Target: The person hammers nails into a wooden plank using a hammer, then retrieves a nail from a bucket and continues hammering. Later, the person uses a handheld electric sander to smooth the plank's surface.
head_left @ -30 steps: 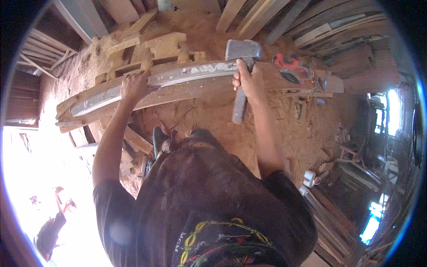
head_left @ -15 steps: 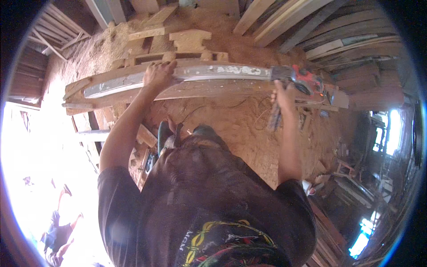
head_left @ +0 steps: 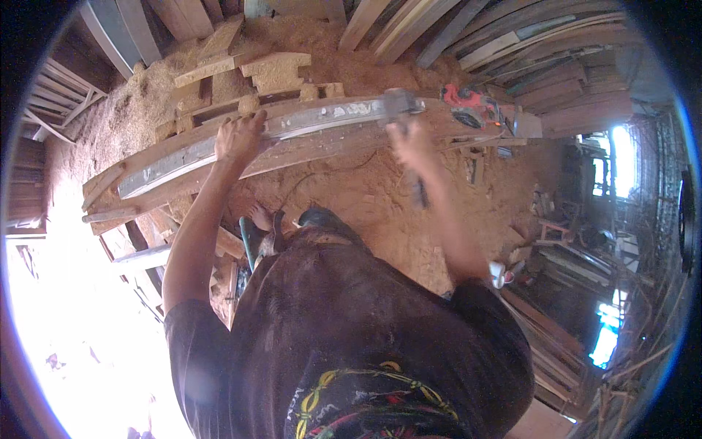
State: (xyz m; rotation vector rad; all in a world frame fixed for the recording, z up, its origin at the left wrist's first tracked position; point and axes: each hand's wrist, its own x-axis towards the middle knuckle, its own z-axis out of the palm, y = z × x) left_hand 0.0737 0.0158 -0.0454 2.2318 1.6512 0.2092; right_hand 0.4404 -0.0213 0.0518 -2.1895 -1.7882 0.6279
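Note:
A long wooden beam, its face grey with flaking white patches, lies across wooden supports in front of me. My left hand grips it left of its middle, fingers bent over the far edge. Near the beam's right end, my right hand is closed round a hammer. The hammer's blurred grey head is over the beam, and its dark handle sticks out below my fist. Whether the head touches the wood I cannot tell. A red power tool sits just right of the beam's end.
Notched wood blocks lie beyond the beam on sawdust. Stacked planks fill the far right. A thin cord runs over the sawdust-covered floor. More lumber lies by my right side, and a bare foot shows below the beam.
The view has shifted, so the beam appears farther left and tilted. My right hand has moved left with the hammer, away from the red power tool. My left hand stays on the beam.

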